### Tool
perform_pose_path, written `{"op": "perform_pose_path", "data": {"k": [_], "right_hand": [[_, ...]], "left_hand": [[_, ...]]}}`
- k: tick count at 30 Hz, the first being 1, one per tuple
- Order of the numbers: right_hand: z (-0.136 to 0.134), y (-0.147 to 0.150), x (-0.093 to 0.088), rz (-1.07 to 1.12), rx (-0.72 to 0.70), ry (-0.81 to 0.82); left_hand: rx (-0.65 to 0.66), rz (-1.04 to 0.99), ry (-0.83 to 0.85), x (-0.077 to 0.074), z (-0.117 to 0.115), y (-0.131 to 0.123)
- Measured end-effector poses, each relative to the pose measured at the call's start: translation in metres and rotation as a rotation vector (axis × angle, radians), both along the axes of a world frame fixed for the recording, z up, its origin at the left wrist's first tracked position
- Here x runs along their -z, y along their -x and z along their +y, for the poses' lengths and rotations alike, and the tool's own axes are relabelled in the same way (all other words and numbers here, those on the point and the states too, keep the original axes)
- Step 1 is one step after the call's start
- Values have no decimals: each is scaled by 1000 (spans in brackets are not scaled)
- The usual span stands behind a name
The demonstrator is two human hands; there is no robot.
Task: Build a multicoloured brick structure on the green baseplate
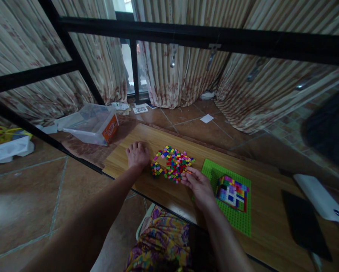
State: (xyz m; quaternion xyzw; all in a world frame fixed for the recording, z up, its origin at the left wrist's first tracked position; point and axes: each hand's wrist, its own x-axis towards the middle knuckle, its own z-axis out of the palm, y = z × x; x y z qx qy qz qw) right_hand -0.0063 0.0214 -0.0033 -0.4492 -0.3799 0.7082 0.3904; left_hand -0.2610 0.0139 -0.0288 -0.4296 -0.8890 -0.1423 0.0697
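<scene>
Many small colourful bricks [176, 164] lie in a loose pile on the wooden table [163, 192]. My left hand [138, 154] rests on the table to the left of the pile, its fingers curled; whether anything is under them is hidden. At the pile's right edge, the fingers of my right hand [196, 183] are pinched together, and what they hold is too small to make out. To the right of that hand is a green studded baseplate [236, 221], bearing a multicoloured brick build [233, 193] with white and blue parts.
A black flat object [305, 223] and a white device [322, 196] occupy the table's right end. Beyond its left end, a clear plastic bin [91, 122] with an orange label stands on the floor. Black metal bars [169, 28] cross in front of striped curtains.
</scene>
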Motion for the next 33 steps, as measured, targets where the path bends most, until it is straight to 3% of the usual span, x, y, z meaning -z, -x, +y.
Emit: {"op": "perform_pose_path", "data": {"k": [9, 24, 29, 33], "right_hand": [[-11, -2, -5, 101, -14, 68], [-12, 2, -6, 45, 73, -6], [5, -1, 4, -97, 120, -162], [19, -4, 13, -334, 31, -287]], "left_hand": [[-8, 3, -17, 1, 1, 0], [-15, -17, 10, -3, 1, -2], [-5, -13, 4, -2, 0, -1], [-8, -25, 17, -3, 0, -1]]}}
